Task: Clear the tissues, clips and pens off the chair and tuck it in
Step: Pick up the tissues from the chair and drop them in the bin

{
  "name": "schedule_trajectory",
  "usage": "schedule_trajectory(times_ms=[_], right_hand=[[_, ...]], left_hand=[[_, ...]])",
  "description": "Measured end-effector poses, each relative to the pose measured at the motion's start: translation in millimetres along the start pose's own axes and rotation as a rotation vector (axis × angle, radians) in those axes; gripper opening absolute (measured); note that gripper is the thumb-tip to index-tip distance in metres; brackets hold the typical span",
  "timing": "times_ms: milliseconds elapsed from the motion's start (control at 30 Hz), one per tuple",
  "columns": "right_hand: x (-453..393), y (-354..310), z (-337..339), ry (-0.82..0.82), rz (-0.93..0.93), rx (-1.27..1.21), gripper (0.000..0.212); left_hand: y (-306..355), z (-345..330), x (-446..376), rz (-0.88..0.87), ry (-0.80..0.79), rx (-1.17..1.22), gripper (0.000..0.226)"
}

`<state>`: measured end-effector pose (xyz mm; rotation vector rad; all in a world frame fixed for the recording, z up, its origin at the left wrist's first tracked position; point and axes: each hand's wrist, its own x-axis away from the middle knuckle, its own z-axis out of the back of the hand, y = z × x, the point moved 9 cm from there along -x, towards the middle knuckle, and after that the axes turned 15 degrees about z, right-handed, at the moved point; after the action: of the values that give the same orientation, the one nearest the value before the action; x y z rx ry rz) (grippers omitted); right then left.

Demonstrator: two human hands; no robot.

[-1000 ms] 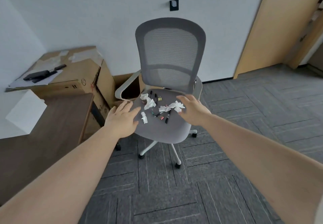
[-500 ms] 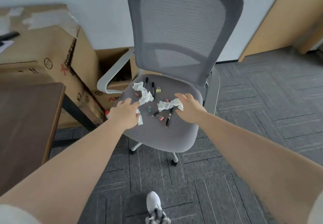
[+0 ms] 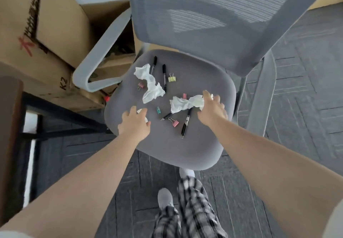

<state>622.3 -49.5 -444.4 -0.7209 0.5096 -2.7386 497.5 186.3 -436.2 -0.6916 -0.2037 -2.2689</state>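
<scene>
A grey office chair with a mesh back stands in front of me. On its seat lie crumpled white tissues, black pens and small binder clips. My left hand is closing on a small tissue at the seat's left edge. My right hand grips the right end of a longer tissue near the seat's middle. A third tissue lies further back beside two black pens. Two more pens and a pink clip lie between my hands, a teal clip by my left hand, and a yellow clip near the back.
Stacked cardboard boxes stand left of the chair, behind its left armrest. A dark wooden desk edge with a black frame is at the far left. Grey carpet tiles cover the floor. My legs and shoe are below the seat.
I have stepped close and leaned over the seat. Both hands came down onto it: the left onto the small tissue, the right onto the long tissue's end.
</scene>
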Motion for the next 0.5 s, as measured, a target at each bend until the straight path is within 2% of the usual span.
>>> schedule_trajectory(times_ms=[167, 300, 433, 500], right_hand=[[-41, 27, -26, -0.045, -0.046, -0.014, 0.08], [-58, 37, -42, -0.082, -0.016, -0.02, 0.082], [-67, 39, -47, -0.096, 0.002, 0.05, 0.073], [-73, 37, -45, -0.068, 0.011, 0.024, 0.065]], left_hand=[[6, -39, -43, 0.167, -0.124, 0.141, 0.063], [19, -56, -60, 0.195, -0.139, 0.184, 0.076], [23, -70, -72, 0.21, -0.158, 0.195, 0.084], [20, -72, -77, 0.231, -0.152, 0.218, 0.08]])
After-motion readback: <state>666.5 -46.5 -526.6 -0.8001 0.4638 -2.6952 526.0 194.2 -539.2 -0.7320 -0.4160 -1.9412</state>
